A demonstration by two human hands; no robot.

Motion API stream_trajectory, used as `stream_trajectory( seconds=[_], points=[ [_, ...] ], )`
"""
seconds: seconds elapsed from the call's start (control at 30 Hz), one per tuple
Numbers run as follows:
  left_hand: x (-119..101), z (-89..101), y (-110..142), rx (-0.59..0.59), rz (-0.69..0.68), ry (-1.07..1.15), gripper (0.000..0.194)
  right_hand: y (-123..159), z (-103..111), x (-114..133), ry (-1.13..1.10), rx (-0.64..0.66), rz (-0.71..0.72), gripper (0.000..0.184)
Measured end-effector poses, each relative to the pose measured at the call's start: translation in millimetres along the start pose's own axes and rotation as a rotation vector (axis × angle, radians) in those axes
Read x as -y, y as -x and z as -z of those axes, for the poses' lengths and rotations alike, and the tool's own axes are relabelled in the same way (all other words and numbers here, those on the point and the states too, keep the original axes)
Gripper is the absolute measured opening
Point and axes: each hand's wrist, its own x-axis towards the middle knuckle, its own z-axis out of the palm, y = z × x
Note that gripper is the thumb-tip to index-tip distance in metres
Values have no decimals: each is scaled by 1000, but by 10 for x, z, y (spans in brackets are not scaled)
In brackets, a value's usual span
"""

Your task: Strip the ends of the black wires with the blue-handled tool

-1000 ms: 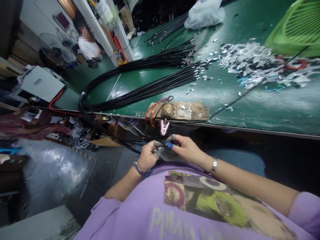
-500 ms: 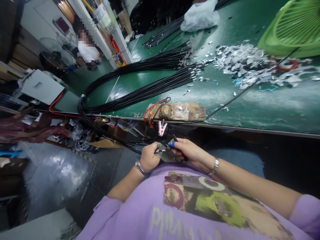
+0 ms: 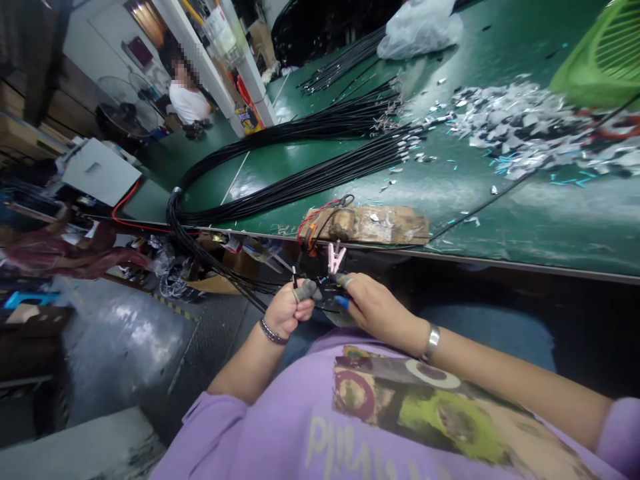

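A thin black cable [image 3: 295, 281] with a pale tip [image 3: 294, 269] is gripped in the closed left hand [image 3: 289, 310], below the near edge of a green surface [image 3: 505, 223]. The right hand [image 3: 379, 308], one finger wrapped in blue, is held partly curled nearby; whether anything is gripped in it cannot be told. A pink clip [image 3: 336, 259] is seen just above. On the surface, a curved bundle of black cables [image 3: 285, 135] is laid, with a wooden board [image 3: 400, 227] and white scraps [image 3: 525, 127] nearer the right.
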Motion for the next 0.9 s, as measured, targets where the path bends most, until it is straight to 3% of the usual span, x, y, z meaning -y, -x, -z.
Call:
stream_trajectory(
  seconds=[0.23,0.37,0.5,0.6,0.67,0.77,0.9],
  points=[
    [57,-15,7,19,-4,-100,50,-85,65,62,-439,-34,-238,10],
    [98,-42,16,2,-94,-387,49,-65,70,72,-438,6,-268,8],
    [174,-58,14,-123,-433,-887,30,-63,69,51,-583,-7,-464,12],
    [310,-94,-35,-326,-762,-1218,18,-79,73,37,-807,-79,-712,15],
    [423,-126,-96,-416,-923,-1324,24,-86,83,42,-953,-95,-897,16],
    [567,-149,-206,-406,-1075,-1431,32,-86,108,73,-1135,-60,-1133,17],
    [630,-86,-310,-459,-1211,-1487,30,-68,133,114,-1275,14,-1273,21]
  ],
)
